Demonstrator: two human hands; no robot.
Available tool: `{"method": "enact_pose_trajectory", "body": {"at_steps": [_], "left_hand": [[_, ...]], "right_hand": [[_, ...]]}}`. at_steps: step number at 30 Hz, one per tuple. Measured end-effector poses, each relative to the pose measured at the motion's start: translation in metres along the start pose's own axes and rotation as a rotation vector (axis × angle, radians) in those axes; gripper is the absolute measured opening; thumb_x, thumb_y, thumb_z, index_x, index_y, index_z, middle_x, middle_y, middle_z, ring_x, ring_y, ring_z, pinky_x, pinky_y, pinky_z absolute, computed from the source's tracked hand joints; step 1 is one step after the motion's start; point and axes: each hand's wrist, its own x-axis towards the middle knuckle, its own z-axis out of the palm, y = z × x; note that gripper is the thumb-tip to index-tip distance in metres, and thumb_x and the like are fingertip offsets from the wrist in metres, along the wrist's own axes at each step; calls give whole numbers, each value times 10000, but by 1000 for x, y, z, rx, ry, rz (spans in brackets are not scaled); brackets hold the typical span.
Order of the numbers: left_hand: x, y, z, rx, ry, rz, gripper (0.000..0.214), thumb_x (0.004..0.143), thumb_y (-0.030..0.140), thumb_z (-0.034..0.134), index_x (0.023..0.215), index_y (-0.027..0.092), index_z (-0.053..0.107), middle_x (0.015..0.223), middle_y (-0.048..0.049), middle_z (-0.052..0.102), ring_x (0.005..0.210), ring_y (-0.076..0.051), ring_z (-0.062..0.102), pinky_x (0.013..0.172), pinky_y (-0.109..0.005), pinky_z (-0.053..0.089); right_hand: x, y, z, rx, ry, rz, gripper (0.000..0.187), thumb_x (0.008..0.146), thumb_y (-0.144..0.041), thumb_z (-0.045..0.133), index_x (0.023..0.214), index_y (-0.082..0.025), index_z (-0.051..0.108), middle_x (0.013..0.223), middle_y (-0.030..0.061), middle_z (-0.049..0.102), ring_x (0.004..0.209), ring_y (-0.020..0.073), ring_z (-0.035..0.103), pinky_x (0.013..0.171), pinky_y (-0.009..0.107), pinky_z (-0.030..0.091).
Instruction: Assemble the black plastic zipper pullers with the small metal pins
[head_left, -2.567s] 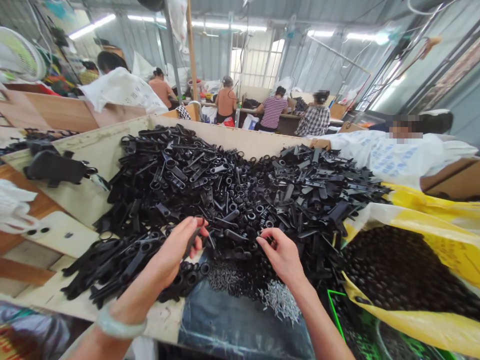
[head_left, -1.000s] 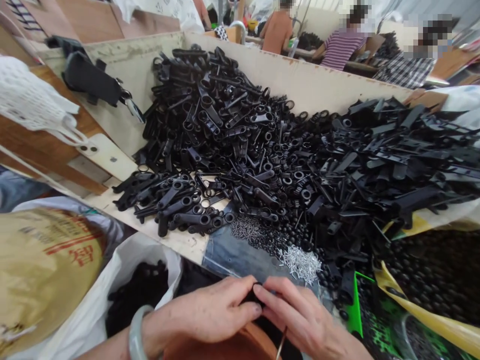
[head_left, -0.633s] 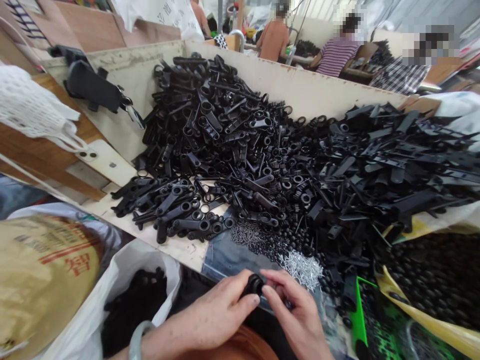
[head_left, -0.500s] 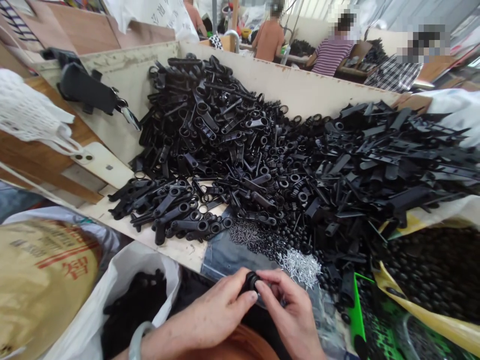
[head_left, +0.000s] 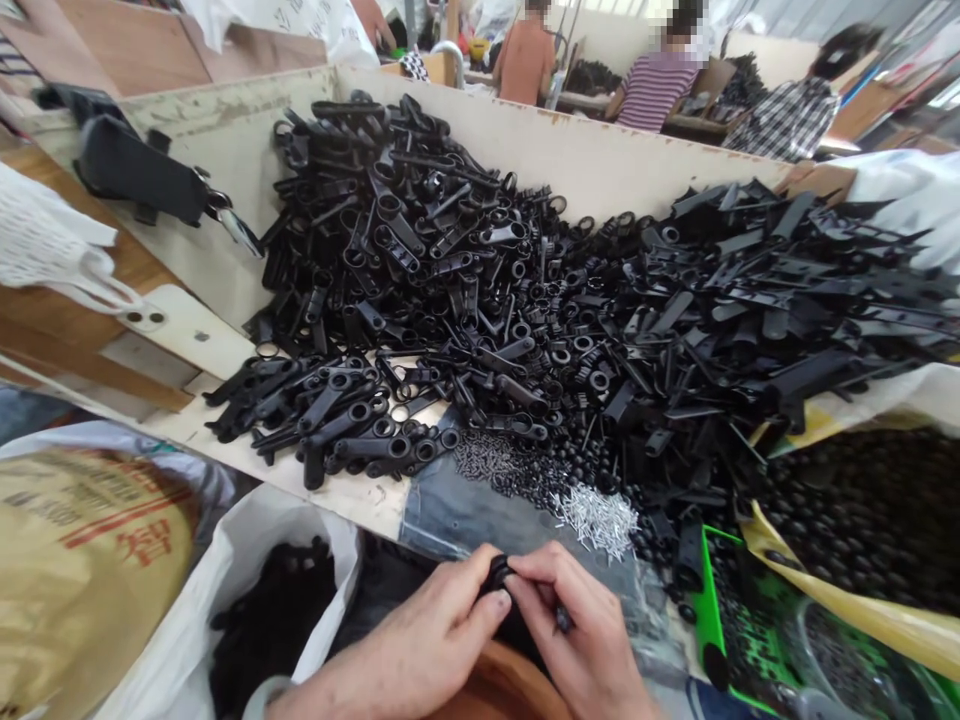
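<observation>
Between the left hand (head_left: 442, 625) and the right hand (head_left: 576, 620), whose fingertips both pinch it, sits a small black ridged part (head_left: 499, 570), long axis unclear.

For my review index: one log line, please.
left hand: holds black rounded part; right hand: pinches same part; beyond hands: silver pins heaped

A small black part (head_left: 499, 572), curved and ridged along its visible top, sits between the fingers of the left hand (head_left: 427, 632) and right hand (head_left: 589, 628), its lower portion hidden. A smaller dark piece (head_left: 562, 620) pokes from the right hand's curled fingers.
</observation>
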Motion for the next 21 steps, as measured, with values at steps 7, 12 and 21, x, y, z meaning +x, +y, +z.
{"method": "enact_pose_trajectory", "body": {"at_steps": [7, 12, 21], "left_hand": [[6, -8, -1, 199, -23, 161, 427, 1044, 364, 398, 1436, 296, 553, 1374, -113, 662, 1241, -324, 613, 1053, -439, 455], [22, -16, 4, 371, 277, 218, 522, 963, 148, 408, 1465, 227, 525, 1462, -153, 597, 1373, -364, 507, 1174, -573, 301], [20, -10, -1, -442, 137, -162, 1008, 872, 519, 641, 1593, 23, 142, 630, 47, 587, 521, -126, 498, 526, -241, 386]], "right_hand": [[1, 3, 1, 538, -113, 515, 366, 871, -420, 764, 1140, -208, 634, 711, -36, 620, 581, 111, 544, 539, 211, 432], [16, 12, 28, 622, 88, 556, 459, 876, -563, 711, 1159, -206, 656, 739, -31, 600, 536, 98, 475, 482, 206, 410], [43, 12, 17, 182, -109, 243, 298, 1000, -377, 565, 1093, -208, 793, 975, 67, 676, 845, 185, 655, 758, 301, 508]]}}
